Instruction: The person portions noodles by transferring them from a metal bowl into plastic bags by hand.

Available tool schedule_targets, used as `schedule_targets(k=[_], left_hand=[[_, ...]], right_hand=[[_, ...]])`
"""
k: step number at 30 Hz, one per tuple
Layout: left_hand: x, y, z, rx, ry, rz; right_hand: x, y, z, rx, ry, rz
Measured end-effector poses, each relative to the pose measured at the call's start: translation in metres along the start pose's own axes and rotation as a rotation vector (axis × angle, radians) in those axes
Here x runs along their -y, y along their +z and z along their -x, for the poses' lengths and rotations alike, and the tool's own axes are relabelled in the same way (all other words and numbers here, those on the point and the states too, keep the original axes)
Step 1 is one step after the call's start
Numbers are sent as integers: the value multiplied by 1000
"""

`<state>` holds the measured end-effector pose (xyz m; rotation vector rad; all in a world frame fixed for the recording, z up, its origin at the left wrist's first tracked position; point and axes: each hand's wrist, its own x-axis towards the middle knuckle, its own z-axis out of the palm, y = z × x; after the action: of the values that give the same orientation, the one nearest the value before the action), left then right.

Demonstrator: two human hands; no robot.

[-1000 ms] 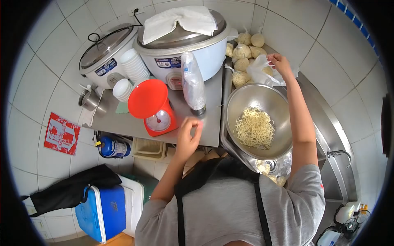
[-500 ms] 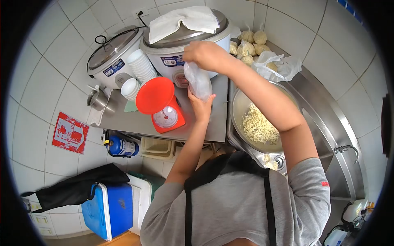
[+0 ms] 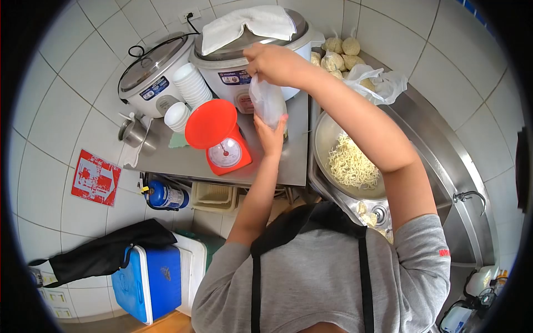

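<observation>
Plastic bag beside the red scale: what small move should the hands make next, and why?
I'd probably draw the right hand gently upward to lift the top of the plastic bag. Its fingers appear to be at that top, while the left hand supports the bag lower down, which should steady it.

Cloudy, semi-clear plastic bag [image 3: 267, 104] is sitting near-upright, tilting slightly, w/ L hand [image 3: 271, 135] cupping its lower pt & R hand [image 3: 272, 62] covering its top; base partly hidden. Pale-yel. noodles [image 3: 353, 165] are lying tangled in s/s bowl [image 3: 323, 139].
</observation>
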<state>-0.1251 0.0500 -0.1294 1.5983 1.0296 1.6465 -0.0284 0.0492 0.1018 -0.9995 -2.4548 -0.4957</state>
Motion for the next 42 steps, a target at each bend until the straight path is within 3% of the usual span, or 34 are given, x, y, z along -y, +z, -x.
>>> schedule_targets(k=[3, 6, 9, 10, 14, 18, 24, 27, 31, 34, 37, 38, 41, 42], left_hand=[[6, -2, -2, 28, 16, -132], [24, -1, 1, 16, 81, -286], [38, -4, 10, 29, 87, -384], [40, -4, 11, 39, 79, -407], [50, -2, 14, 20, 82, -468], [39, -4, 10, 61, 31, -446], [51, -3, 11, 37, 97, -503], [58, 0, 12, 60, 74, -530], [39, -3, 13, 34, 107, -508], [7, -8, 15, -229, 229, -342], [-25, -25, 2, -52, -145, 258], [-55, -28, -5, -50, -430, 670], [-65, -44, -27, 158, -743, 1359], [-72, -47, -30, 243, -780, 1446]], right_hand=[[1, 2, 0, 118, 146, -118], [2, 0, 0, 10, 247, -163], [4, -24, -11, -226, 338, -437], [3, -32, -13, -128, 324, -514], [21, -14, -6, 125, 28, -119], [22, 4, 2, 18, -13, 57], [11, 15, 0, -197, 253, -183], [6, -16, -12, -256, 404, -412], [-1, -55, -17, -269, 523, -451], [-9, -66, -12, -176, 555, -400], [-16, -54, -2, -190, 546, -535], [-17, -51, 1, -193, 578, -572], [-22, -43, 3, -189, 631, -638], [-24, -44, 4, -182, 626, -624]])
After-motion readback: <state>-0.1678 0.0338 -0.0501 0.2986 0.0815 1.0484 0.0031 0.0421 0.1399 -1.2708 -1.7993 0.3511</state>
